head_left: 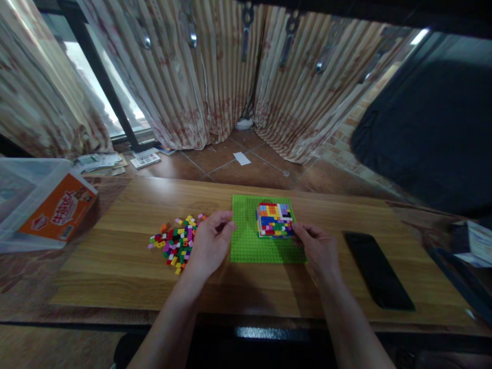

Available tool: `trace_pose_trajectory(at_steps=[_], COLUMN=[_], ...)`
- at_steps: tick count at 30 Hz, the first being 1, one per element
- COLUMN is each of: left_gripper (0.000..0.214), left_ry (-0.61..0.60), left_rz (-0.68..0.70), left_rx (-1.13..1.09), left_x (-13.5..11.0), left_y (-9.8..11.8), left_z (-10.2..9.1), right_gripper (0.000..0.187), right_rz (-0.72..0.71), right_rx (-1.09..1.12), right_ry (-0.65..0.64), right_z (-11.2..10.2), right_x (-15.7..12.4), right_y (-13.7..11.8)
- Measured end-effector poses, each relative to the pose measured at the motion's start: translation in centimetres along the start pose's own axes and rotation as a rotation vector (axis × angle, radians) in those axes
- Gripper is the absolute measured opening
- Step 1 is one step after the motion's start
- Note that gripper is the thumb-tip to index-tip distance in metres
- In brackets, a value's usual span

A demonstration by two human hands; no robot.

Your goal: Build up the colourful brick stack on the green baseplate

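Note:
A green studded baseplate lies on the wooden table, and a squarish multicoloured block of toy bricks stands on its right half. My right hand is closed, its fingertips at the right side of that block. Over the baseplate's left edge is my left hand, with thumb and forefinger curled close together. Whether a small brick sits between them cannot be made out. Beside and partly behind my left hand lies a loose pile of small coloured bricks.
A black phone lies on the table right of my right hand. At the far left stands a clear plastic box with an orange label. Striped curtains hang beyond the tiled floor, where papers lie.

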State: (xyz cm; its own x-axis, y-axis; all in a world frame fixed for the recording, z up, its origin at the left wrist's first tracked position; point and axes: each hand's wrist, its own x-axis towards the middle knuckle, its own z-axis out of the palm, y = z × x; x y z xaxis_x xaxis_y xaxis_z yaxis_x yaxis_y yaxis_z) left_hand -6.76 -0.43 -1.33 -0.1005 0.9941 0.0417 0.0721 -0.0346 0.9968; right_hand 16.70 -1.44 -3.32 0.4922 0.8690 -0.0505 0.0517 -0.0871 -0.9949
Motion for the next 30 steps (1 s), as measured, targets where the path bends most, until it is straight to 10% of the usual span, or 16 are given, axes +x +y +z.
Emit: trace_pose_trajectory(at_steps=[12, 19, 30], left_gripper=[0.016, 0.026, 0.021], left_ry=[-0.006, 0.21, 0.411], left_rz=[-0.006, -0.024, 0.003], left_rx=[-0.014, -0.099, -0.341], left_x=[-0.2, 0.4, 0.5], left_y=[0.3, 1.4, 2.5], left_z=[0.1, -1.6, -4.3], right_gripper=[0.039, 0.033, 0.011], right_rz=[0.008, -0.389, -0.747], right_rx=[-0.048, -0.207, -0.407], right_ry=[-0.007, 0.245, -0.678], right_z=[-0.3, 0.1, 7.8], right_x=[-0.1, -1.8, -10.2], right_y=[-0.3, -2.1, -0.8])
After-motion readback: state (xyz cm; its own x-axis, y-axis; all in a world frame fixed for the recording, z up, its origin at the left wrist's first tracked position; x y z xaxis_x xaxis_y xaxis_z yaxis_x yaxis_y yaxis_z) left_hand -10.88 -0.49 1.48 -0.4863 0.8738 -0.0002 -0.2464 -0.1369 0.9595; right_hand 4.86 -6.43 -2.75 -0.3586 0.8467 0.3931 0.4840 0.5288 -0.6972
